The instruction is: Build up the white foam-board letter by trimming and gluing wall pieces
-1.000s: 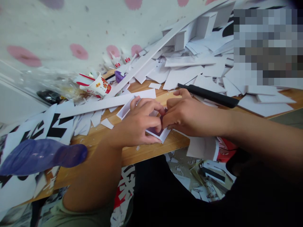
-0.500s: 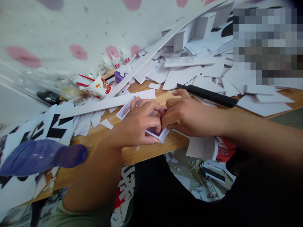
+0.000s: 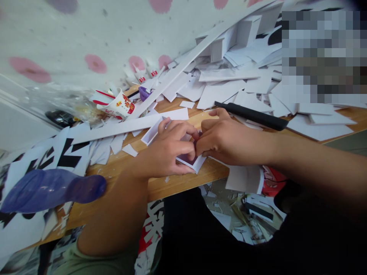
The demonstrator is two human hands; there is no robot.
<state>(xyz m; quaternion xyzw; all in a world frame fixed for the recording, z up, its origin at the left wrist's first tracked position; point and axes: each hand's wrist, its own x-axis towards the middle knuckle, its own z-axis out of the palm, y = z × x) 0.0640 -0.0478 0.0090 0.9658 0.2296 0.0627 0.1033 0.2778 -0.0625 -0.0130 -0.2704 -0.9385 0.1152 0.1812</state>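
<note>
A small open box of white board (image 3: 198, 164) with a dark inside lies at the table's front edge, under both my hands. My left hand (image 3: 174, 147) grips it, with the thumb along the near outer wall and the fingers bent over into the inside. Against the right part of the box, my right hand (image 3: 219, 137) is closed, its fingertips pressed down close to the left fingers. What those fingertips pinch is hidden. A white trough-like piece (image 3: 151, 131) shows beyond my left hand.
A black knife-like tool (image 3: 255, 116) lies past my right hand. White board scraps (image 3: 223, 91) and a long strip (image 3: 177, 68) cover the back. A paper cup (image 3: 119, 105) leans at left behind a purple bottle-shaped object (image 3: 54, 189). Offcuts (image 3: 252, 214) litter the floor.
Both hands keep nearly the same place and grip on the box. The view has shifted very slightly; nothing else has visibly moved.
</note>
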